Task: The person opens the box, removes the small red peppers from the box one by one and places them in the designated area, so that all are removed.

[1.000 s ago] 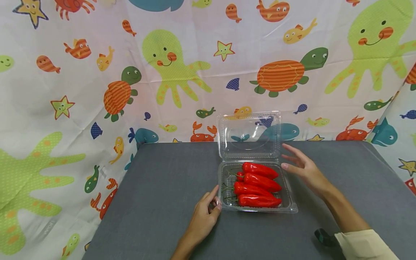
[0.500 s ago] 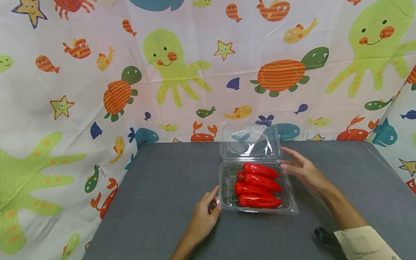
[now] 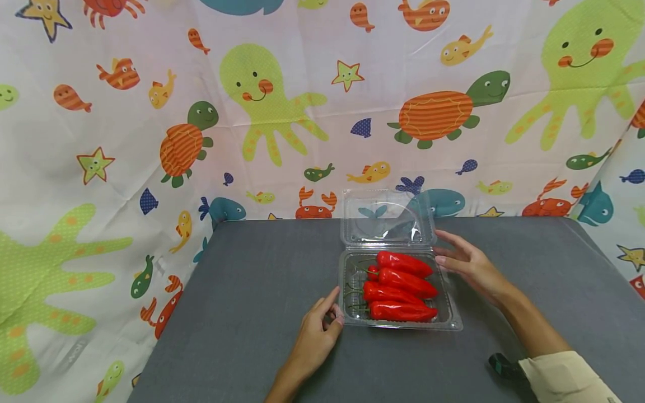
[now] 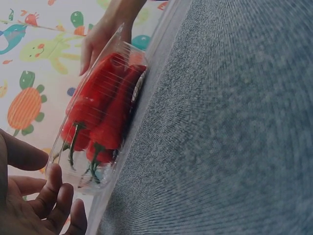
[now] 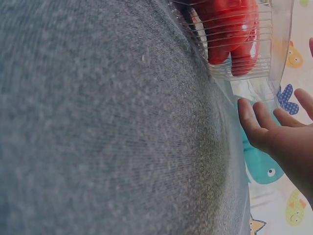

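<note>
Peppers point(image 3: 407, 282) lie in a box point(image 3: 449, 320), lid raised

On the grey table point(image 3: 242, 291), well in front of a sea-creature cloth point(image 3: 166, 33) near its far edge, the clear box holds several red peppers, stacked side by side with stems to the left. Its lid point(image 3: 375, 232) stands up from the far side. The left hand point(image 3: 314, 333) is at the box's left edge, fingers partly bent; whether they pinch the plastic cannot be told. The right hand point(image 3: 473, 268), fingers spread and holding nothing, is just beside the lid's right edge; contact there is unclear. A pale sleeve point(image 3: 564, 378) covers the right forearm
</note>
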A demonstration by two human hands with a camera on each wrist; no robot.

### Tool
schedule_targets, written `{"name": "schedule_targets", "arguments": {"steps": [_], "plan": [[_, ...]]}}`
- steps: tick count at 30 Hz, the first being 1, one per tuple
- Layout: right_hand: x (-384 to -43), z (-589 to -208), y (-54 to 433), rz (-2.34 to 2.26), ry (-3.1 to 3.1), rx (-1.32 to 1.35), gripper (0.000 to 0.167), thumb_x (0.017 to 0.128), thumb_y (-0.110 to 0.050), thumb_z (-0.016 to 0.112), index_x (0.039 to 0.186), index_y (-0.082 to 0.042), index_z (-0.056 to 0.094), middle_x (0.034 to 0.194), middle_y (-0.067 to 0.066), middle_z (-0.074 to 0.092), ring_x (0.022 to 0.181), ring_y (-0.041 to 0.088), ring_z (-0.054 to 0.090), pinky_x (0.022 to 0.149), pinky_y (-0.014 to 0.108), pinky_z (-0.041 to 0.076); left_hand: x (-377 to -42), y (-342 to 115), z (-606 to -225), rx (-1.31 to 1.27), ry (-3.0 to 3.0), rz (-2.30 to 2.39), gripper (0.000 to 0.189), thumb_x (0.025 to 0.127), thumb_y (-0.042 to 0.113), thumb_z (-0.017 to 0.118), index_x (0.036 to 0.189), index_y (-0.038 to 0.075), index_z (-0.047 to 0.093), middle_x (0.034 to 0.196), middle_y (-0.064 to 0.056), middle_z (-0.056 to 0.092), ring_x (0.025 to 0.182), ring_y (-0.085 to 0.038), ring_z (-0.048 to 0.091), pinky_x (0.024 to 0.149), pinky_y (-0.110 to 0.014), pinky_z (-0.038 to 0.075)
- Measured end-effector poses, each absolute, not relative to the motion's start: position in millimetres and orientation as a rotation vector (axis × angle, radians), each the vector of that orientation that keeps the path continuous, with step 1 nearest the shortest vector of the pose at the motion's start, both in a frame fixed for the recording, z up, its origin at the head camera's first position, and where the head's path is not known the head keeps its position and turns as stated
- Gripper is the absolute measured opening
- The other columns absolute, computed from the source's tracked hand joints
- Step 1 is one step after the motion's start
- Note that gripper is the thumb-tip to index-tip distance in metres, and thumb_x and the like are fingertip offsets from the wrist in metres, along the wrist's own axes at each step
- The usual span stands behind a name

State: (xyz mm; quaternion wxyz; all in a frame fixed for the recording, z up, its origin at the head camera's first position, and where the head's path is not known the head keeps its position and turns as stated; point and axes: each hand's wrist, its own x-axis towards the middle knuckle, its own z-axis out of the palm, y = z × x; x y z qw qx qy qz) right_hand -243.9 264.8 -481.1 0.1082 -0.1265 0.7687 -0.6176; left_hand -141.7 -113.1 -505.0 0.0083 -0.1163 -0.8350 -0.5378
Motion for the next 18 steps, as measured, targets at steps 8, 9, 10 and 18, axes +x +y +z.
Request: {"name": "schedule_targets", "arguments": {"steps": [8,9,10,18], "plan": [[-238,-482,265,-1.777,2.313,-0.337,0.079,0.106,-0.027,0.064,0.170,-0.012,0.021,0.174,0.023,0.020,0.151,0.053,0.034,0.111,0.051,0.047,-140,-114,-505,-0.354,-2.613,-1.686,0.058,0.098,0.006,0.063,0.155,0.005,0.053,0.099,0.003,0.062,0.092,-0.009,0.056,0.076,-0.022,0.049],[-237,-482,266,-1.777,2.313,-0.334,0.079,0.106,-0.027,0.064,0.170,-0.012,0.021,0.174,0.023,0.020,0.152,0.053,0.034,0.113,0.057,0.042,-140,-114,-505,-0.353,-2.612,-1.688,0.058,0.098,0.006,0.063,0.155,0.006,0.053,0.100,0.003,0.062,0.092,-0.009,0.056,0.076,-0.022,0.049],[-236,-482,266,-1.780,2.313,-0.332,0.079,0.106,-0.027,0.064,0.170,-0.012,0.021,0.174,0.022,0.020,0.152,0.053,0.033,0.114,0.062,0.038,-140,-114,-505,-0.351,-2.612,-1.687,0.058,0.098,0.007,0.063,0.155,0.006,0.053,0.100,0.003,0.062,0.093,-0.009,0.056,0.076,-0.022,0.048],[-228,-480,268,-1.775,2.370,-0.353,0.074,0.106,-0.025,0.064,0.168,-0.011,0.026,0.173,0.020,0.024,0.151,0.047,0.037,0.115,0.067,0.036,-141,-113,-505,-0.292,-2.614,-1.643,0.051,0.102,0.013,0.060,0.153,0.010,0.056,0.105,0.003,0.063,0.088,-0.009,0.055,0.078,-0.024,0.046]]}}
